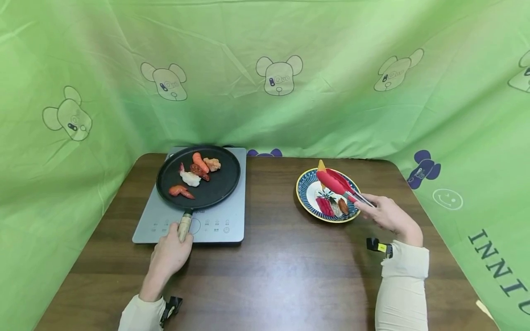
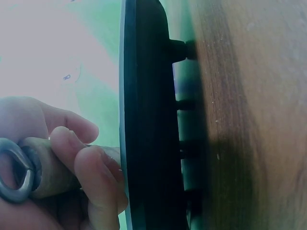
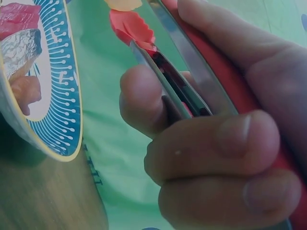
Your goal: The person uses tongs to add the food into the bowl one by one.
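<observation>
My left hand grips the wooden handle of a round black frying pan. Several food pieces lie in the pan, among them a reddish wing, a white piece with a red tail and an orange piece. On the right, my right hand holds red-and-metal tongs over a blue-patterned plate. A yellow piece shows at the tongs' tips; its kind is unclear. Dark red slices, a silvery piece and a brown piece lie on the plate.
Under the pan is a silver induction cooker with touch controls, raised on short feet in the left wrist view. Both cooker and plate stand on a brown wooden table. Green curtain with bear-head prints surrounds the back and sides.
</observation>
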### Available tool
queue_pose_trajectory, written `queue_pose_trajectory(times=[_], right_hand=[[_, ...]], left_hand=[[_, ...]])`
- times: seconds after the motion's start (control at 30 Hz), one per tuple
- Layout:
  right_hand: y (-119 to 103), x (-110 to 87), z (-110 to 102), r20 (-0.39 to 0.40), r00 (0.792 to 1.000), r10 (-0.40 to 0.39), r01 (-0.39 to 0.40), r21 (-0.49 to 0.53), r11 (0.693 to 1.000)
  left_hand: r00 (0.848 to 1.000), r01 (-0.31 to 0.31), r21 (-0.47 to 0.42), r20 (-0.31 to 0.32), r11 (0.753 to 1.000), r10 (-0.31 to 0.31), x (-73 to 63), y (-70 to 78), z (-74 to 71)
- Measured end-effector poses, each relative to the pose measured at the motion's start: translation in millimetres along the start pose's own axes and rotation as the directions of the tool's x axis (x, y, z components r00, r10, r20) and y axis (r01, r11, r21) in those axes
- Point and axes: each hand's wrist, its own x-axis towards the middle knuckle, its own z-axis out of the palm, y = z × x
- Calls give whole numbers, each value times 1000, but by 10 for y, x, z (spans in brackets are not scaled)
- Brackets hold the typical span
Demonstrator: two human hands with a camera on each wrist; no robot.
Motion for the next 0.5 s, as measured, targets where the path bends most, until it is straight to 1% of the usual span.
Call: queue_pose_trajectory(times=[0.2,0.33,0.5], right_hand=[[-50,20,18,-21,999,-37,36,-36,999],[-101,44,71,-24,997,-69,67,-72,995],[-175,82,154,-19,994,-107,105,-84,991]], left_hand=[[1000,1,-1,-3,1000,-1,14,3,3],[1000,-3,0,-4,1000,3,19,2,7],[1000,-3,-3,2,1000,3,13,-6,8]])
